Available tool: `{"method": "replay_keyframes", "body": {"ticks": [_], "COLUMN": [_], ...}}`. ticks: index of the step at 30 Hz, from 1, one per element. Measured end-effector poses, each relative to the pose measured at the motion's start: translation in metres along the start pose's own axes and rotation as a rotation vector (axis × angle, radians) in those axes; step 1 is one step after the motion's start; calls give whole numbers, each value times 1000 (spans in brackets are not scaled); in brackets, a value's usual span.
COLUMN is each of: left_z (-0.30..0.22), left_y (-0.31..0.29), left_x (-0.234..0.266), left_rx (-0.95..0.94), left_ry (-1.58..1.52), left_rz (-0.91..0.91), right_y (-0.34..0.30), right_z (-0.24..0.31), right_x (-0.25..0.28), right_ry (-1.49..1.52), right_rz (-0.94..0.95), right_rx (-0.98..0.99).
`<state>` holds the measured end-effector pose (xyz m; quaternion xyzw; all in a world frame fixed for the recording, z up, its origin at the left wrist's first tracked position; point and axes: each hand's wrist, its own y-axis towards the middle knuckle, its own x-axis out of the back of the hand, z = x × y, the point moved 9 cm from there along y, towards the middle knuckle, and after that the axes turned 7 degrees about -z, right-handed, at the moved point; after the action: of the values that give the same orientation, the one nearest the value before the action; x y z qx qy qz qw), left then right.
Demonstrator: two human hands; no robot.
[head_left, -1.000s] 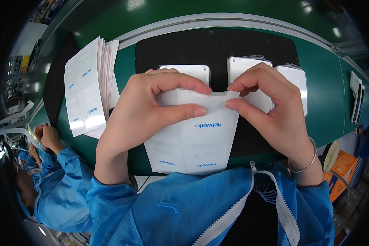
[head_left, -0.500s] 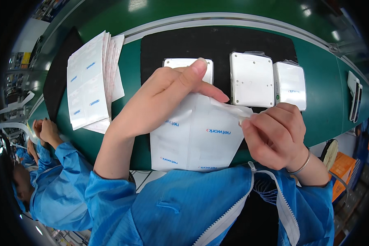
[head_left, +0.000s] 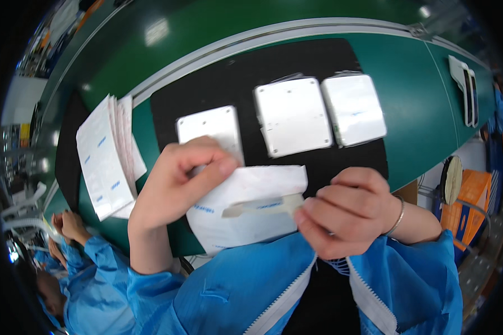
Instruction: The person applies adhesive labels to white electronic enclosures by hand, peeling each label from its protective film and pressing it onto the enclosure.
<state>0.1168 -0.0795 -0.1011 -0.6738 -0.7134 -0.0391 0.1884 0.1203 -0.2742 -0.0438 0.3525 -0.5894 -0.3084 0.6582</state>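
Note:
My left hand (head_left: 176, 181) is closed, thumb against fingers, on the upper left of a white label sheet (head_left: 246, 230) with blue print. The sheet hangs in front of my jacket, and its top edge is folded or bent over. A thin label strip (head_left: 262, 208), curling at its left end, is pinched between the thumb and fingers of my right hand (head_left: 346, 215). Whether the strip is wholly off the sheet I cannot tell. Just beyond my left hand lies a white square device (head_left: 209, 131), partly covered by it.
Two more white devices, one (head_left: 293, 117) with corner screws and one (head_left: 354, 110) with a blue mark, lie on the black mat (head_left: 207, 78). A stack of label sheets (head_left: 103, 162) is at the left. A co-worker's hands (head_left: 70, 226) rest at the table edge. White-and-black items (head_left: 465, 89) lie far right.
The view has turned and shifted. My right hand has drawn down toward me with a label strip now lifting from the sheet. My left thumb has come down onto the sheet.

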Motion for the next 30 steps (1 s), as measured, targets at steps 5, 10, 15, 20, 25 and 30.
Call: {"method": "replay_keyframes", "body": {"ticks": [5, 10, 15, 20, 25, 30], "left_z": [-19, -40, -47, -44, -48, -53], "left_y": [-6, -15, -10, -15, -36, -62], "left_x": [-13, -29, -48, -35, 50, 180], "left_rx": [-102, -218, -383, -348, -181, -80], "left_ry": [289, 391, 451, 519, 808, 1038], "left_rz": [-107, -226, -265, -457, -657, -690], "right_y": [-15, -38, -54, -68, -64, -57], "right_z": [1, -2, -10, -19, -31, -45], "right_x": [12, 38, 62, 73, 77, 90], "right_ry": [-4, 38, 193, 298, 422, 243], "right_rz": [-165, -420, -549, -667, -590, -683], "right_rx": [-101, -139, -189, -177, -321, -246]}}
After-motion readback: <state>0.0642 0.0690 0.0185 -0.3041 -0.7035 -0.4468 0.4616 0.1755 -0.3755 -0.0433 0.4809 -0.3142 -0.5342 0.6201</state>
